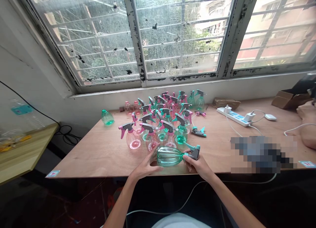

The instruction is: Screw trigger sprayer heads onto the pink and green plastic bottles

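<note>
A clear green spray bottle (pixel 169 156) lies on its side near the front edge of the wooden table (pixel 98 152). My left hand (pixel 145 167) cups the bottle's rounded body from the left, fingers wrapped round it. My right hand (pixel 197 164) grips the bottle's neck and its grey and teal trigger head (pixel 195 152). Just behind stand several assembled pink and green spray bottles (pixel 160 122) in a tight cluster.
A lone green bottle body (pixel 107 117) lies at the left; loose trigger heads (pixel 198 132) lie right of the cluster. A white power strip (pixel 233 116) with cables, a cardboard box (pixel 286 99) and a blurred patch are at the right. A window runs behind the table.
</note>
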The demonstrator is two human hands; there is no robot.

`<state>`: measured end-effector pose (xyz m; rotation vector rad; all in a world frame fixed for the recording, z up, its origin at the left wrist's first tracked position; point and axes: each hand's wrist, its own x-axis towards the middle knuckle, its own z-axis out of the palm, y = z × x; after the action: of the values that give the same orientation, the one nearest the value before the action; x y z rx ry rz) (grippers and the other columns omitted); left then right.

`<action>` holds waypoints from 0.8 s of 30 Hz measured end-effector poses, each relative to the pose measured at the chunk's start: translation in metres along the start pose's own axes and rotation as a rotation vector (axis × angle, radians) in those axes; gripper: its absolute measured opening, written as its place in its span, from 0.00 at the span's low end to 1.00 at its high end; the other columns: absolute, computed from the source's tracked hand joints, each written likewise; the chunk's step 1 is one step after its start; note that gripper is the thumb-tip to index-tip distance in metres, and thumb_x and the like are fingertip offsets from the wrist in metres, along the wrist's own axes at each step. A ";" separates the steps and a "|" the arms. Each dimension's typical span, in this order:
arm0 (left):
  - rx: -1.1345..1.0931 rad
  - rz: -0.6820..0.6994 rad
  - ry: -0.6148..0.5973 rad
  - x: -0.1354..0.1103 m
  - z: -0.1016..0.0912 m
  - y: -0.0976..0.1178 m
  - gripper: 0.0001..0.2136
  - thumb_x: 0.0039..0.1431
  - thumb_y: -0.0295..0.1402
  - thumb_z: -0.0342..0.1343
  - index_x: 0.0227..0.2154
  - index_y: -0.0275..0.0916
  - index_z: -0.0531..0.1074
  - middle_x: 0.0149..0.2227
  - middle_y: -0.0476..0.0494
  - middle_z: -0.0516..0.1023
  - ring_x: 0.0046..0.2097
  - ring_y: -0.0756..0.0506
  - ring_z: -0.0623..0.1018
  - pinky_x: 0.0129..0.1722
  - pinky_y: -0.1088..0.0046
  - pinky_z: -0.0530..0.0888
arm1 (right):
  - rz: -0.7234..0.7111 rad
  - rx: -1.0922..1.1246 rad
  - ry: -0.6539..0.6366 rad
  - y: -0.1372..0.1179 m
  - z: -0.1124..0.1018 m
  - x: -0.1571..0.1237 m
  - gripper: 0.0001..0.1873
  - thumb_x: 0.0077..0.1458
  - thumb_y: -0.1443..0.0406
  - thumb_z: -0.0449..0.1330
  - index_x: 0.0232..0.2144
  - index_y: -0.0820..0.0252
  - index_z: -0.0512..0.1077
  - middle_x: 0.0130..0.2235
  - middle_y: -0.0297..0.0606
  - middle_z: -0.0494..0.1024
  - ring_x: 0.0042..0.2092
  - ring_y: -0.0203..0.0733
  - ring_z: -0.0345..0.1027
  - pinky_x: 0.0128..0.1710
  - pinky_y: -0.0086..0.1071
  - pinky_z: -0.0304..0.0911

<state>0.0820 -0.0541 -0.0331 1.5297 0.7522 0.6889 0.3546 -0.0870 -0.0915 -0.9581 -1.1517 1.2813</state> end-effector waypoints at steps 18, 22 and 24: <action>-0.014 -0.027 0.020 0.003 -0.003 -0.007 0.39 0.55 0.33 0.68 0.68 0.45 0.57 0.69 0.37 0.62 0.68 0.32 0.64 0.67 0.49 0.63 | -0.004 -0.001 -0.002 0.002 -0.002 0.001 0.16 0.57 0.53 0.68 0.37 0.59 0.72 0.23 0.29 0.74 0.19 0.33 0.61 0.22 0.30 0.56; -0.008 -0.010 0.011 0.001 -0.002 -0.002 0.45 0.51 0.29 0.70 0.69 0.51 0.54 0.73 0.42 0.53 0.70 0.32 0.61 0.68 0.52 0.63 | -0.003 0.008 0.004 0.002 -0.001 0.002 0.17 0.57 0.53 0.68 0.37 0.59 0.71 0.23 0.30 0.75 0.19 0.33 0.61 0.22 0.30 0.55; -0.006 -0.006 0.005 0.000 -0.001 0.000 0.46 0.50 0.28 0.70 0.69 0.54 0.53 0.74 0.44 0.49 0.70 0.32 0.60 0.68 0.53 0.63 | -0.001 0.011 0.007 0.002 -0.001 0.002 0.17 0.57 0.53 0.68 0.37 0.59 0.71 0.23 0.30 0.75 0.18 0.33 0.61 0.21 0.30 0.55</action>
<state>0.0813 -0.0530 -0.0331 1.5203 0.7568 0.6901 0.3554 -0.0850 -0.0936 -0.9529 -1.1382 1.2813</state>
